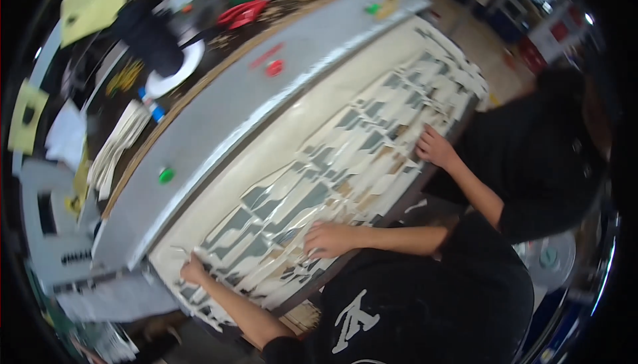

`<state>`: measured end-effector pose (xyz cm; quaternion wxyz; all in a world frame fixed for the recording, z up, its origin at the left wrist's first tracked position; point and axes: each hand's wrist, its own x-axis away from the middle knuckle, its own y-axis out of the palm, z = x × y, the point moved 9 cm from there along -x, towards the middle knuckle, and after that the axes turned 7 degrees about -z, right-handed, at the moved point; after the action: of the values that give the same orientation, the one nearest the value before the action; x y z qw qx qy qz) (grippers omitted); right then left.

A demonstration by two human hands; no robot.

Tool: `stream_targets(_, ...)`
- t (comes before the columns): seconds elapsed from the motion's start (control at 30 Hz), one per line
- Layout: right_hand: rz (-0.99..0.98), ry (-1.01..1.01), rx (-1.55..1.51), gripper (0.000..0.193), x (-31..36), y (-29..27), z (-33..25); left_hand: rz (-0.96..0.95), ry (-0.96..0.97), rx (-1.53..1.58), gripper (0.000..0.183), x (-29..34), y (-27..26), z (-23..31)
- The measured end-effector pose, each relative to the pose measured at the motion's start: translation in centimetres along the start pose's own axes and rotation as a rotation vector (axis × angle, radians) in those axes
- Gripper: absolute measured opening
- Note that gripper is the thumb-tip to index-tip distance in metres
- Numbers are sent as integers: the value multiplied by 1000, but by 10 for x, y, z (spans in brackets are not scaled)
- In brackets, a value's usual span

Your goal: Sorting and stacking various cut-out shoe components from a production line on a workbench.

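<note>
**Both my hands down on the cut sheet**

Here's the cream sheet (308,196), sliced into grey and tan patches, lying flat along my side of the grey beam (226,103). My left hand (193,269) is at the beam's left end, fingers bunched, maybe for a fine hold; blur hides what they pinch. My right hand (330,240), farther out from the beam, curls loosely over patches, probably steadying them; any pinch, I can't tell. Toward the beam's right end, a co-worker's hand (435,146) reaches over the sheet too.
</note>
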<state>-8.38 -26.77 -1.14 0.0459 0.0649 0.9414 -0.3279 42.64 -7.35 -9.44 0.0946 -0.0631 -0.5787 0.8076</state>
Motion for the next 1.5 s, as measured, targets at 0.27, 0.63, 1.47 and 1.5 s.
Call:
stream_targets(0.27, 115, -8, -14, 20, -1, -27, -19, 142, 170, 628, 34, 59, -53, 75)
stream_targets(0.63, 479, -68, -1252, 50, -3, -52, -25, -980, 741, 946, 10, 342, -66, 254)
stream_targets(1.47, 427, 155, -665, 23, 52, -163, -21, -869, 613, 393, 18, 359, -122, 273)
stream_targets(1.5, 403, 146, -686, 23, 50, -171, -25, -805, 677, 329, 18, 359, -131, 282)
